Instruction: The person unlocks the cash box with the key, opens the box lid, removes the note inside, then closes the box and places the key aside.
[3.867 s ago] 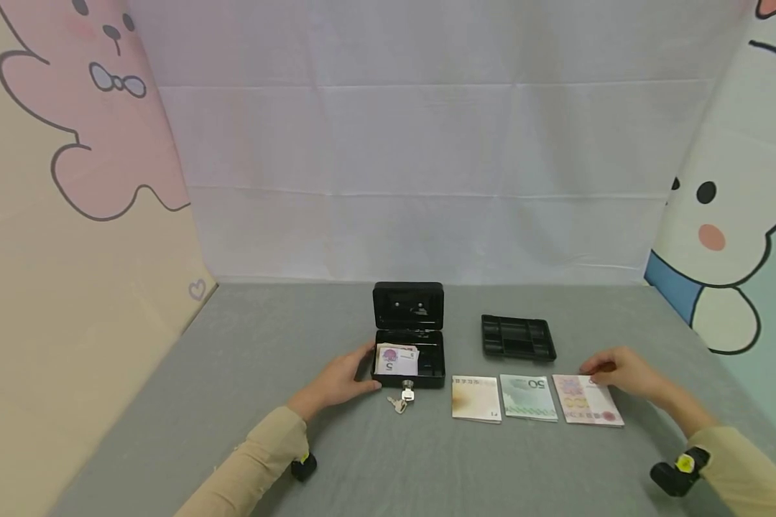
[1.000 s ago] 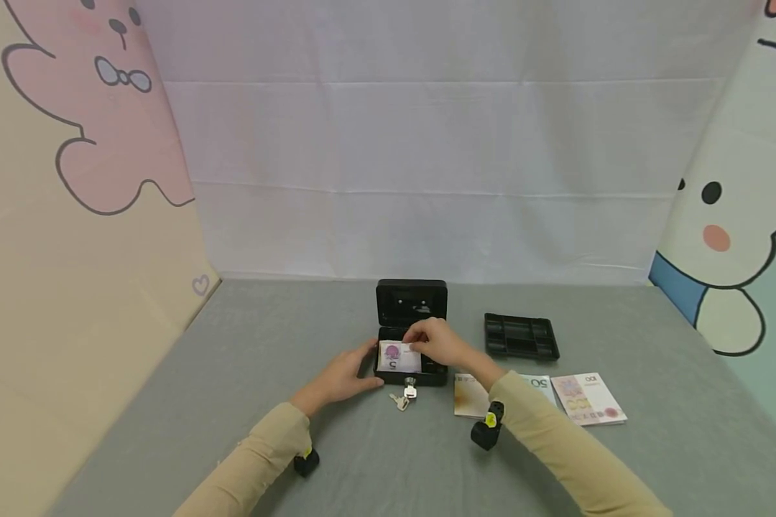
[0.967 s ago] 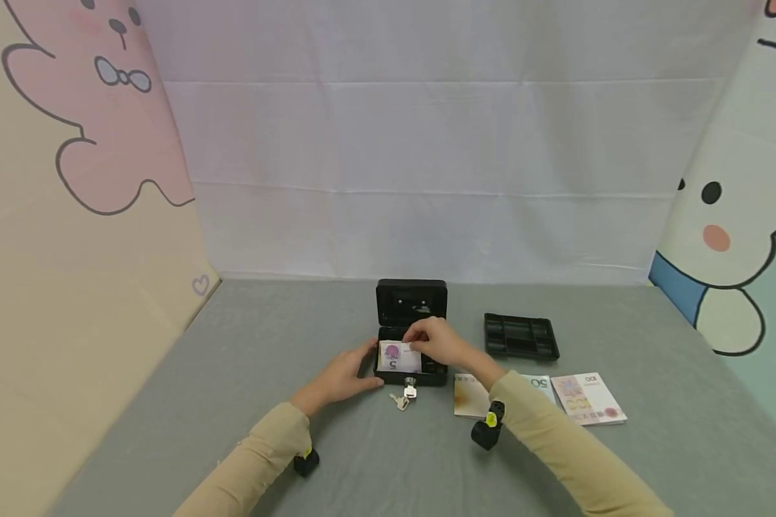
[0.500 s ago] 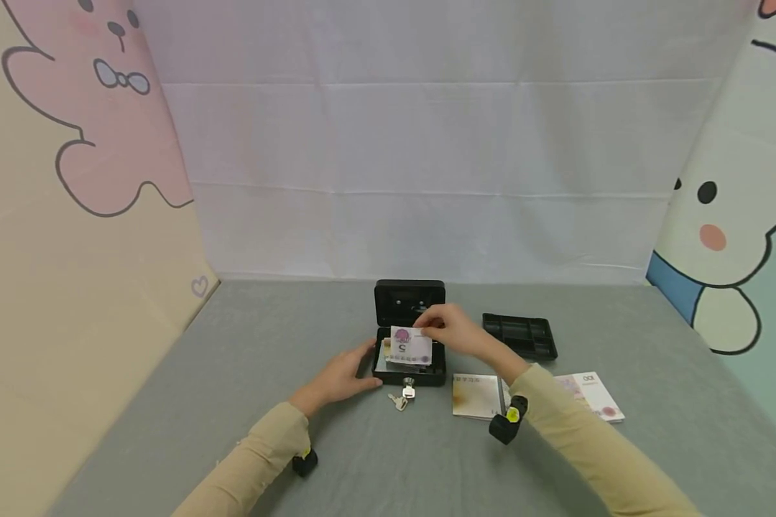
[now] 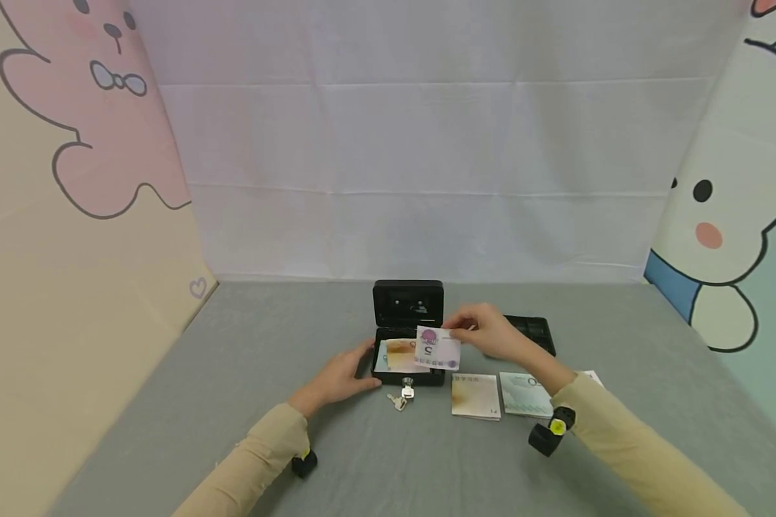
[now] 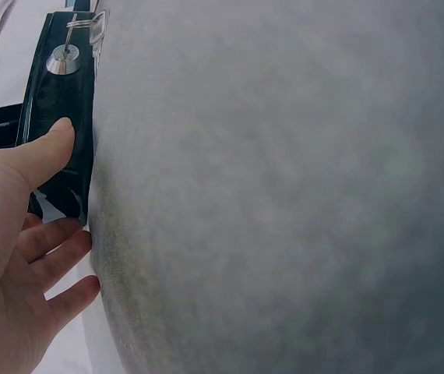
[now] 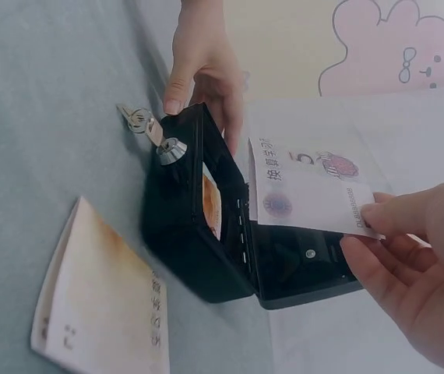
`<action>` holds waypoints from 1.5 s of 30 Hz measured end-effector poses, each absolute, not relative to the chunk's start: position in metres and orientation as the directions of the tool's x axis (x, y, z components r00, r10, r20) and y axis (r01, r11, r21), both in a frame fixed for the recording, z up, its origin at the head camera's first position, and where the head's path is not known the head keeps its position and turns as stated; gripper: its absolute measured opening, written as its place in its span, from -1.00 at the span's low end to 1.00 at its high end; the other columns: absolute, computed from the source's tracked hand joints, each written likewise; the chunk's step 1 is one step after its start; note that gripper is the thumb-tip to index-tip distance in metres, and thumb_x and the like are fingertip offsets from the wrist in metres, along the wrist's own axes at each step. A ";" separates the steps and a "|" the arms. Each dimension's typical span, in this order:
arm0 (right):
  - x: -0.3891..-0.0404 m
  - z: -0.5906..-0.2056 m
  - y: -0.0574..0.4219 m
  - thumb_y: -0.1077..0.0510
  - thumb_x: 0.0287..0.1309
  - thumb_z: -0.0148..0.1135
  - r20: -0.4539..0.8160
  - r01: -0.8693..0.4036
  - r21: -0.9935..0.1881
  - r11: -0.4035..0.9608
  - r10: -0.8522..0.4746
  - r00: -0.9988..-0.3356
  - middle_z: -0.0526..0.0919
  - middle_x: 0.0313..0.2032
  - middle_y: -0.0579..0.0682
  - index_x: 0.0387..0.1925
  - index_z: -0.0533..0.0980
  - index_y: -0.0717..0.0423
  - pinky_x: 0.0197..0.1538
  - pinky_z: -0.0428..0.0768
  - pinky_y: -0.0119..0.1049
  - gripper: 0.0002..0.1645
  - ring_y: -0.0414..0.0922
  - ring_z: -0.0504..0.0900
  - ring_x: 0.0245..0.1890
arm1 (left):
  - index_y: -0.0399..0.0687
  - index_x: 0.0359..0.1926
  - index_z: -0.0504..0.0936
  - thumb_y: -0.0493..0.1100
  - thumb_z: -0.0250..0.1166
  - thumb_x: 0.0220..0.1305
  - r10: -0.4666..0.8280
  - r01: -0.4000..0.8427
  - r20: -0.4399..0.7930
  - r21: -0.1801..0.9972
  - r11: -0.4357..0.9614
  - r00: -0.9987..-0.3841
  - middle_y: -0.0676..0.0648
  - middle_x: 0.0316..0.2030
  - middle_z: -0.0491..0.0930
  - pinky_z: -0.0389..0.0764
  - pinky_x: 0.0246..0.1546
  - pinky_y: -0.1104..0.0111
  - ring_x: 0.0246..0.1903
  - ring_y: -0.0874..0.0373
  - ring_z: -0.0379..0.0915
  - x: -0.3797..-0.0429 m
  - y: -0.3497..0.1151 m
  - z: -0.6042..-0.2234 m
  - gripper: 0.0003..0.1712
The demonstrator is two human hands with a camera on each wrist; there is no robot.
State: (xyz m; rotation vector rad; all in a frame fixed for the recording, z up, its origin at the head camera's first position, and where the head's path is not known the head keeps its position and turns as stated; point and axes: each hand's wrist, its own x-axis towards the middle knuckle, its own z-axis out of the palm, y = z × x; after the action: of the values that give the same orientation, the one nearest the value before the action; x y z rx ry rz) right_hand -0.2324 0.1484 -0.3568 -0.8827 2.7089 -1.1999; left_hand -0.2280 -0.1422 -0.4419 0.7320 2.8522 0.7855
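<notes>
My right hand (image 5: 488,332) pinches a purple-and-white banknote (image 5: 437,349) marked 5 by its edge, between thumb and fingers. The note is raised over the right part of a black cash box (image 5: 377,379), whose lid (image 5: 408,302) stands up. Brown and pale banknotes (image 5: 401,355) lie inside the box. At the box's left front corner is my left hand (image 5: 338,378); the thumb rests on the front face and the fingers lie along the side, holding it. A key sits in the lock (image 6: 65,58), with a spare key (image 5: 397,403) hanging from it.
Right of the box, a brown banknote stack (image 5: 476,396) and a green one (image 5: 524,393) lie on the grey table; a third stack (image 5: 593,375) is mostly behind my right forearm. A black compartment tray (image 5: 537,332) stands behind, partly covered by my right hand. Fabric walls surround the table.
My right hand has come from the right-hand stack to the box, taken the purple note from inside and carried it up and right, uncovering brown notes. The left hand stays.
</notes>
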 end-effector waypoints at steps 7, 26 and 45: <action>-0.215 -0.362 0.174 0.34 0.09 0.17 0.102 -0.376 -0.776 0.507 -0.487 -0.867 0.62 -0.30 0.08 -0.25 0.58 0.27 -0.35 0.60 -0.28 -0.83 -0.17 0.56 -0.39 | -0.28 0.30 0.15 -0.01 0.33 0.07 0.468 0.420 0.037 0.509 0.751 -0.883 -0.24 0.18 0.34 0.35 0.10 0.08 0.15 -0.10 0.29 -0.229 -0.142 -0.443 -0.13; -0.165 -0.401 0.200 0.33 0.07 0.18 -0.076 -0.176 -0.903 0.393 -0.549 -0.832 0.62 -0.33 0.12 -0.28 0.56 0.37 -0.40 0.58 -0.35 -0.83 -0.28 0.50 -0.47 | -0.29 0.29 0.16 -0.01 0.34 0.07 0.472 0.424 0.040 0.512 0.747 -0.881 -0.25 0.18 0.34 0.35 0.10 0.08 0.14 -0.11 0.30 -0.228 -0.142 -0.441 -0.13; -0.157 -0.424 0.195 0.39 -0.02 0.20 -0.024 -0.251 -0.878 0.408 -0.561 -0.828 0.60 -0.45 0.03 -0.35 0.56 0.36 -0.52 0.57 -0.38 -0.88 -0.33 0.47 -0.52 | -0.31 0.29 0.16 -0.02 0.34 0.07 0.478 0.432 0.047 0.512 0.743 -0.877 -0.25 0.17 0.35 0.35 0.10 0.08 0.14 -0.11 0.30 -0.228 -0.142 -0.441 -0.13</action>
State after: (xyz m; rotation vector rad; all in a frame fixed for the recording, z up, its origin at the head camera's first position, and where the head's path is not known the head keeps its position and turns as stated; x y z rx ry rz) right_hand -0.1572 0.1950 -0.4245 -0.7042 2.3542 -1.3859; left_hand -0.2277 -0.1423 -0.4405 0.7457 2.8509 0.8042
